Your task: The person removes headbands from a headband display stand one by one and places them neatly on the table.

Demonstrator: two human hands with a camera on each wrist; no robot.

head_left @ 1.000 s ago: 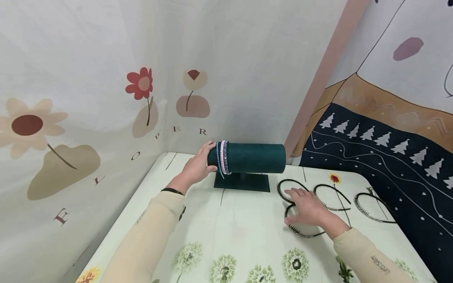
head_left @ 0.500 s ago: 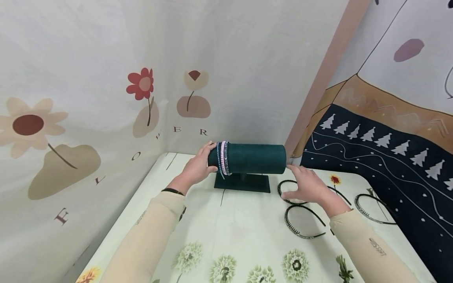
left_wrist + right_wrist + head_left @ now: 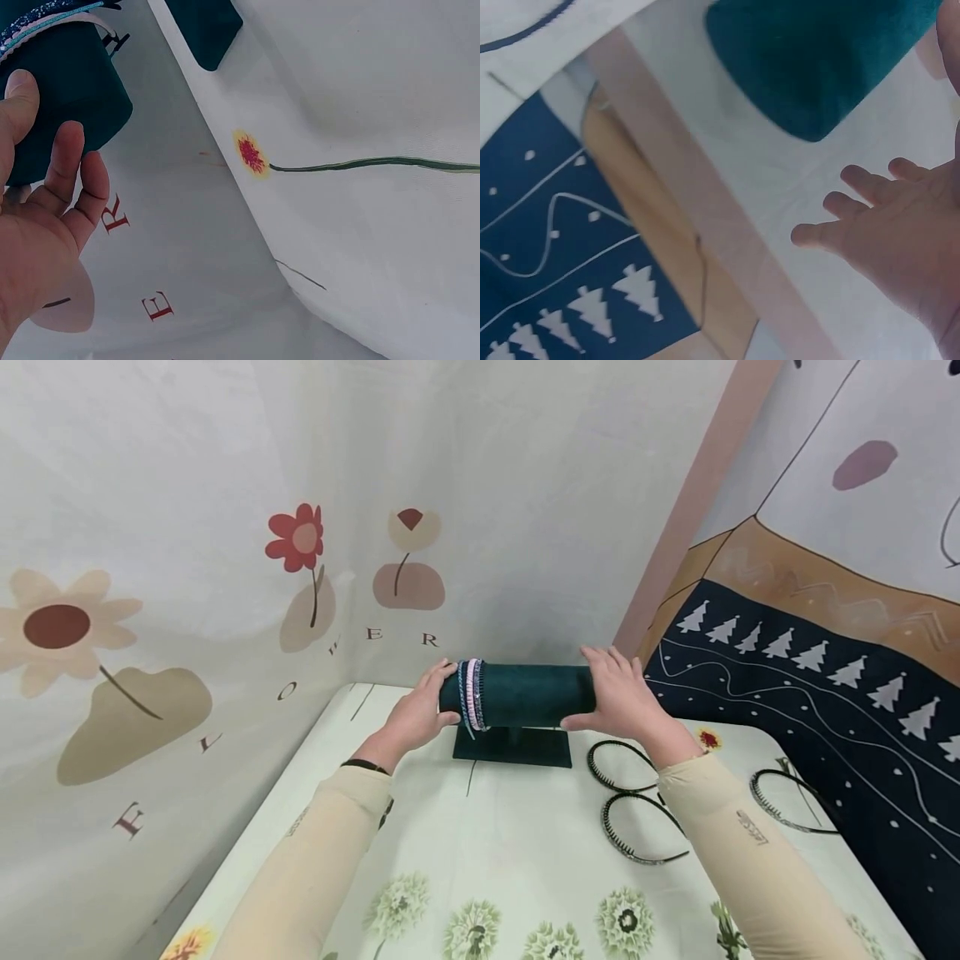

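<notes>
A dark green velvet headband stand [image 3: 536, 695], a padded roll on a flat base [image 3: 513, 748], stands near the back of the table. Several headbands [image 3: 472, 695], blue, pink and dark with teeth, sit side by side round its left part. My left hand [image 3: 412, 720] grips the roll's left end, thumb in front and other fingers reaching behind. The left wrist view shows that thumb lying against the green roll [image 3: 71, 97]. At the other end is my right hand [image 3: 622, 697], thumb low in front; the right wrist view shows its fingers [image 3: 866, 184] spread, extended beside the roll.
Two dark toothed headbands [image 3: 611, 835] lie close together on the flowered tablecloth [image 3: 517, 835], right of the stand. Another headband [image 3: 780, 814] is farther right, past my right sleeve [image 3: 742, 835]. A pale printed curtain [image 3: 510, 527] hangs right behind the table.
My right hand has risen from above the headbands on the table and moved left to the roll's right end. The left hand and the stand have stayed put.
</notes>
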